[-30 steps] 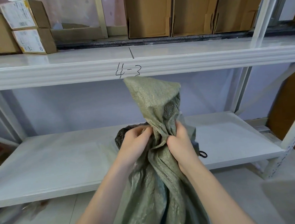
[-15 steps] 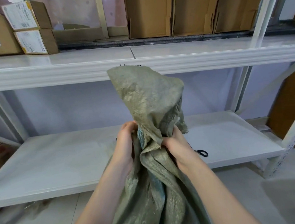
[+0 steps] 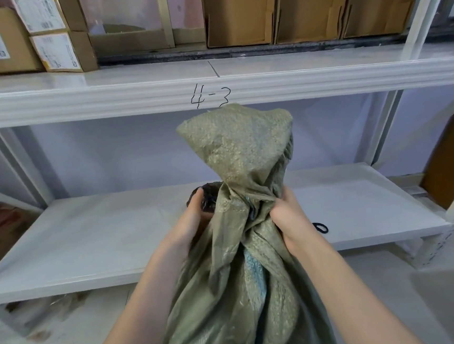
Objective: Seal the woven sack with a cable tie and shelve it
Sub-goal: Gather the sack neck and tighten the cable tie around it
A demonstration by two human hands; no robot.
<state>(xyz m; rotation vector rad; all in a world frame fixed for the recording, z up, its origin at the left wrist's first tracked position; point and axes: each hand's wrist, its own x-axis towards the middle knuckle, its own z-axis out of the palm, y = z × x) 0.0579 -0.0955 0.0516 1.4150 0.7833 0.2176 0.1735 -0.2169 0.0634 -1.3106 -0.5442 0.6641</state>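
I've got the olive-green woven plastic sack (image 3: 244, 252) upright in front of me, and both my hands are at its gathered neck. My right hand (image 3: 287, 216) is clamped tight around the bunched fabric on the right side of the neck, fingers buried in the folds. My left hand (image 3: 194, 218) presses against the left side, thumb up, its fingers curled around the back of the neck; I count that as holding the sack too. Just beyond my left thumb a bit of dark, crinkled material (image 3: 209, 198) shows at the sack's throat; what it is, I cannot tell. Above my grip the loose top of the sack fans out into a wide flap, its tip reaching up to the front edge of the white metal upper shelf (image 3: 77, 102), right below the handwritten "4-3" mark (image 3: 209, 98). The sack's body hangs down between my forearms, out of the bottom of view, with a pale blue patch showing through the weave. Behind it lies the white lower shelf board (image 3: 89, 238). On that board, just beyond my right wrist, sits a small black looped cable tie (image 3: 320, 228), not around the neck. Brown cardboard boxes (image 3: 236, 12) stand along the upper shelf.
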